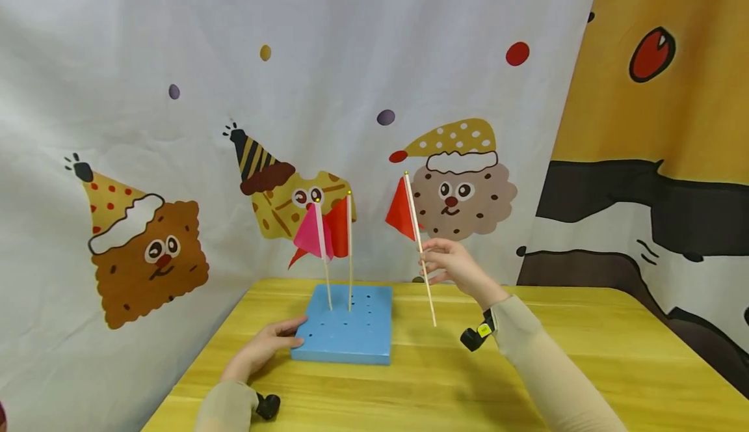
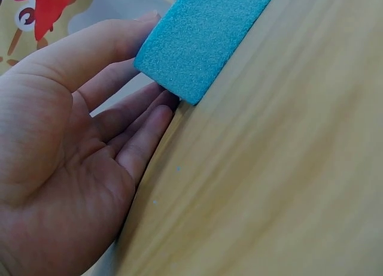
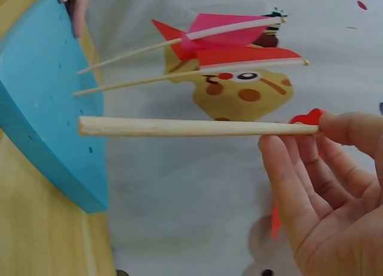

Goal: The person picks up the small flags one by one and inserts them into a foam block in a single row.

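Note:
My right hand [image 1: 450,266] pinches the thin wooden stick of a red flag [image 1: 402,211] between thumb and fingers, to the right of a blue foam block [image 1: 363,337]. The stick's bare lower end [image 3: 90,126] points down, apart from the block. My left hand [image 1: 266,347] rests at the block's left side, fingers fairly straight against its edge, thumb near the front corner. In the left wrist view, the fingers [image 2: 143,138] lie low by the table beside the block. A pink flag [image 1: 313,233] and another red flag [image 1: 339,227] stand upright in the block, slightly tilted.
The block's top has several small holes [image 1: 346,324]. It lies on a yellow wood-grain table [image 1: 445,380]. Behind the table hangs a white cloth [image 1: 328,41] printed with cartoon biscuits. Black wrist cameras, such as the right one [image 1: 473,339], stick out below the wrists.

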Available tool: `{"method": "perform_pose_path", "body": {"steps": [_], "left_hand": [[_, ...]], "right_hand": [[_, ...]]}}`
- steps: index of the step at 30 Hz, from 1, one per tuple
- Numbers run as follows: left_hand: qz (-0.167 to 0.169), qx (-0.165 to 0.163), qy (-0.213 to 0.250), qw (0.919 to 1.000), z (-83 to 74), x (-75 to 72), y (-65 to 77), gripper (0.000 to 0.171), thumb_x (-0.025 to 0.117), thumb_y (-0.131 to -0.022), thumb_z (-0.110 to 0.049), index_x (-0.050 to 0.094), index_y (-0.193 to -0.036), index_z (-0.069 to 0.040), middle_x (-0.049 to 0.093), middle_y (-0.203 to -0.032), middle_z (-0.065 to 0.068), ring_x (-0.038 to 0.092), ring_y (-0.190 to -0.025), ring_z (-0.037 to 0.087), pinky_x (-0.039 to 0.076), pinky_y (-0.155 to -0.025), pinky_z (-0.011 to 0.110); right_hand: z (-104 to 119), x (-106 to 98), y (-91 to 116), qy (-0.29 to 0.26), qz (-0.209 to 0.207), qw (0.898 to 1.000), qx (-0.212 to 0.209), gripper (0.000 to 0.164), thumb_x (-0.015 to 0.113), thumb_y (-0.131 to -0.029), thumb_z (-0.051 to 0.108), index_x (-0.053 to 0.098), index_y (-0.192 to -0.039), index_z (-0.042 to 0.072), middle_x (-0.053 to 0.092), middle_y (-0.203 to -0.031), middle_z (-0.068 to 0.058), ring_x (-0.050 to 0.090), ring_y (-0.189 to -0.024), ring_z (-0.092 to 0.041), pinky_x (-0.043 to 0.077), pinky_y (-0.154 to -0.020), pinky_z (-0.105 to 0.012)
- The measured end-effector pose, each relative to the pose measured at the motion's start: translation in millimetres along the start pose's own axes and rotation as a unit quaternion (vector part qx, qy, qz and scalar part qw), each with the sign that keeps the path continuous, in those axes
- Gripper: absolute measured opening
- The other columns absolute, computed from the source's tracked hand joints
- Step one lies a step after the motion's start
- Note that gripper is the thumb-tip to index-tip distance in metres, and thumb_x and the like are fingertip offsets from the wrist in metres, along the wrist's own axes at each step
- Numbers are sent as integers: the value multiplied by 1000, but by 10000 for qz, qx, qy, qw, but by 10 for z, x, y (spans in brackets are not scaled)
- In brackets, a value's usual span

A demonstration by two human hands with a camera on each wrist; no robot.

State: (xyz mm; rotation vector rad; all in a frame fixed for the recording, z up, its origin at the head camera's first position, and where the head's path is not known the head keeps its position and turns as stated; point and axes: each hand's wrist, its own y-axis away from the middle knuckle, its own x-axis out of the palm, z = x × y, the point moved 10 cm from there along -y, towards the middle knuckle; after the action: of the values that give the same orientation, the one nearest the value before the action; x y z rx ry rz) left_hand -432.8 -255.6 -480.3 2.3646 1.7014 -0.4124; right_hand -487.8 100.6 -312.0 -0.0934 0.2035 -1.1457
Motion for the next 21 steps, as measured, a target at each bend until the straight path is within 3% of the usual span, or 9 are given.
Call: {"method": "perform_pose_path", "body": {"steps": [9, 16, 21], "left_hand": [[-78, -30, 39, 10000, 33, -49, 48, 62, 68, -92, -24, 44, -146, -4, 36, -150, 22, 31, -137, 44, 30, -108, 54], [-21, -13, 93, 10000, 4, -14, 55, 61, 67, -93, -22, 43, -146, -2, 35, -150, 23, 30, -137, 44, 30, -108, 54], [-52, 29, 27, 10000, -36, 1, 36, 61, 67, -93, -22, 43, -146, -2, 36, -150, 22, 31, -137, 44, 31, -108, 54]], "right_hand": [[-122, 260, -216, -157, 20, 9999, -37, 17, 61, -95, 8, 59, -110, 1, 65, -90, -14, 69, -76, -30, 58, -69, -47], [-201, 418, -324, 42, 43, 9998, -164, 19, 61, -94, 8, 61, -111, 1, 65, -98, -18, 66, -86, -37, 51, -80, -58], [-230, 508, -418, 104, 37, 9996, -250, 20, 63, -94, 10, 62, -112, 1, 65, -104, -20, 66, -88, -34, 54, -79, -55]]}}
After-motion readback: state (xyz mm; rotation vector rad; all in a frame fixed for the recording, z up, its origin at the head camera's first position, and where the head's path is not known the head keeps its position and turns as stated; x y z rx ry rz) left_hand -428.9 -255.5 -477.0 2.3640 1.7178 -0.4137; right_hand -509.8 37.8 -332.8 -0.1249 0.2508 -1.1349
